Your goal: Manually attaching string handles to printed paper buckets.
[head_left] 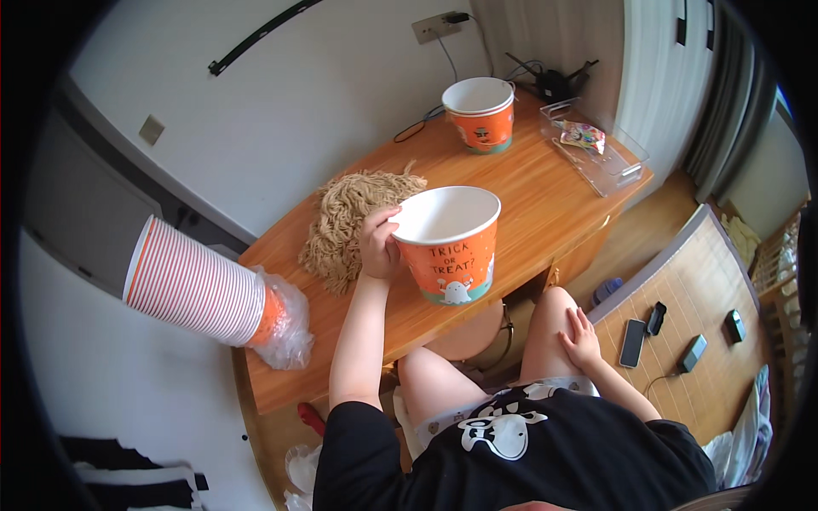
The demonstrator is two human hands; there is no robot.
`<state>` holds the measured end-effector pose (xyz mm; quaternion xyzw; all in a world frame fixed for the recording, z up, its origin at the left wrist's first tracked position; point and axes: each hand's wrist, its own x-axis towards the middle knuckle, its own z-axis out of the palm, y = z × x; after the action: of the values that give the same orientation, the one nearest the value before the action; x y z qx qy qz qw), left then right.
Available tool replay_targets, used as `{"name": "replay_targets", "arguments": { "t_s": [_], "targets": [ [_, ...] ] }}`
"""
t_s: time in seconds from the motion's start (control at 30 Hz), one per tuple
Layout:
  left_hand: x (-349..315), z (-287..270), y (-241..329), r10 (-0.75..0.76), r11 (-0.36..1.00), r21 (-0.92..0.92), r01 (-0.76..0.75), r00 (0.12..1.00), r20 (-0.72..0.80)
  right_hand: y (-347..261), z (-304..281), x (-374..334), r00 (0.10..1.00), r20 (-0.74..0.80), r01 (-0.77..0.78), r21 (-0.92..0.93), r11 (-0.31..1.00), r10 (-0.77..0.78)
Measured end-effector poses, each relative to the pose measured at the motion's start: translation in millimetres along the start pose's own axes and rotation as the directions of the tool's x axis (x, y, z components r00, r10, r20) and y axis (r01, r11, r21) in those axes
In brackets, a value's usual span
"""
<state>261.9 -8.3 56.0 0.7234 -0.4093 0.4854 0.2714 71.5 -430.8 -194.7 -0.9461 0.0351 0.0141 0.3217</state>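
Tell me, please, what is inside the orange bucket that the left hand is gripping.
Inside the orange bucket, gripped by the left hand, only white inner wall shows; the near side hides the bottom, so I cannot tell whether anything lies there.

To my right: dark phone (632,343) and small grey box (694,353), both on a tan mat (673,298). Far end of my table (532,204) — black router (557,87) near the wall socket (435,29), clear tray (623,178) holding a colourful packet (583,137). Grey curtain (726,128) beyond.
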Motion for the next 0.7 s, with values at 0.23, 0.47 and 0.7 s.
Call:
{"name": "replay_targets", "arguments": {
  "t_s": [0.23,0.47,0.7],
  "targets": [
    [-35,6,-12,-0.070,0.994,0.097,0.053,0.980,0.184,3,-1,0,1.000,0.027,0.001,0.013,1.000,-0.002],
    [-40,45,17,-0.604,0.343,-0.757,0.556,0.748,0.275,0,4,5,0.998,0.054,-0.006,-0.063,0.998,0.010],
    [-49,58,11,-0.665,0.211,-0.623,0.753,0.578,0.473,-3,1,6,0.998,0.063,-0.007,-0.058,0.998,0.010]
  ]
}}
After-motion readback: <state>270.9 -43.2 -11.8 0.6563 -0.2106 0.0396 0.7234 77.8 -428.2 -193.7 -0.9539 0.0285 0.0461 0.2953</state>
